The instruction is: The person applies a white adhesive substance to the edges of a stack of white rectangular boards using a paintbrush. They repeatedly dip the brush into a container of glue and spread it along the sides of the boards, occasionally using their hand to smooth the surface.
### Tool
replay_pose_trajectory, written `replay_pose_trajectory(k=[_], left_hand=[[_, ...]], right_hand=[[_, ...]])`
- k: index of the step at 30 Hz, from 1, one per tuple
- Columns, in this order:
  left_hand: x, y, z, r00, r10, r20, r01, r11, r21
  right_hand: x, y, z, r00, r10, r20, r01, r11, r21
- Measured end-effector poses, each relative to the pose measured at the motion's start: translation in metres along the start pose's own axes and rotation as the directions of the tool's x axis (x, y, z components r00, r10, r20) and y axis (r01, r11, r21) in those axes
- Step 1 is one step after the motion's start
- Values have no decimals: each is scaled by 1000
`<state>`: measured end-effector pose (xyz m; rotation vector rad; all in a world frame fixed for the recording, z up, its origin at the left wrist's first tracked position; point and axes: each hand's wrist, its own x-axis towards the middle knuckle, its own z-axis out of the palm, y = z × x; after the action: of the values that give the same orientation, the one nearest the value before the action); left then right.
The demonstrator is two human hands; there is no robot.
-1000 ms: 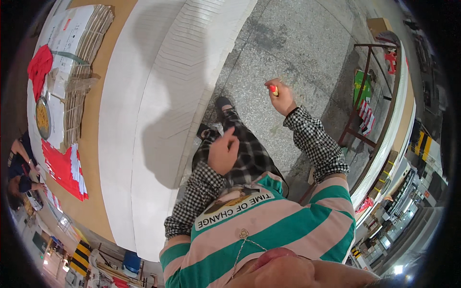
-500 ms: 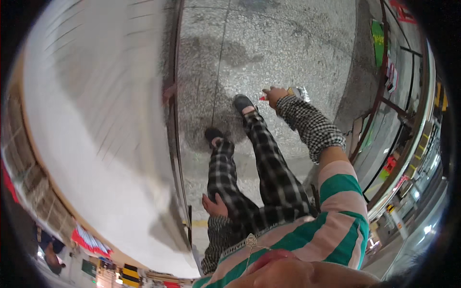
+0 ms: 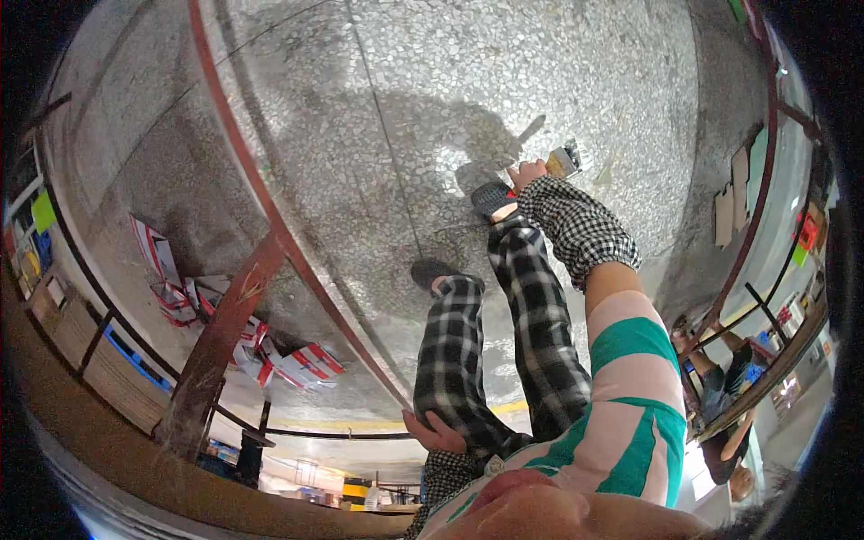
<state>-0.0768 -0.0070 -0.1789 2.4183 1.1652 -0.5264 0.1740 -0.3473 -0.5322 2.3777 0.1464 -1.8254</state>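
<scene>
The hands are apart. The right hand (image 3: 531,171) looks fully lowered, a yellow pack (image 3: 563,161) just right of it near the floor (image 3: 621,81); whether it grips that, I cannot tell. The left hand (image 3: 436,434) rests, fingers loose, against the trousers (image 3: 450,351). Floor stretches ahead of both, between brown rails (image 3: 274,225) either side.

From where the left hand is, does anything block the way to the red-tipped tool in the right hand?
Yes: in this view, the left trouser leg and lower right trouser leg lie between the left hand and the red-tipped tool in the right hand.
</scene>
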Motion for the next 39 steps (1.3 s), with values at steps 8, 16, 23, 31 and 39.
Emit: replay_pose_trajectory(k=[8, 16, 23, 31, 39], left_hand=[[7, 12, 11, 993, 107, -50, -107, 994, 7], [13, 28, 11, 999, -11, -48, 10, 999, -36], [14, 37, -6, 988, -134, 81, 131, 991, 39], [-15, 140, -103, 900, 255, 353, -100, 910, -401], [-12, 170, -216, 929, 265, 260, 34, 637, -770]], right_hand=[[17, 17, 1, 992, -34, 118, 46, 994, -100], [-6, 20, -20, 999, 46, -20, -46, 999, 11], [-97, 46, -93, 979, 66, -195, -20, 973, 231], [-295, 33, -253, 497, -67, -865, 658, 680, 325], [-474, -40, -389, 419, -88, -904, 908, 75, 413]])
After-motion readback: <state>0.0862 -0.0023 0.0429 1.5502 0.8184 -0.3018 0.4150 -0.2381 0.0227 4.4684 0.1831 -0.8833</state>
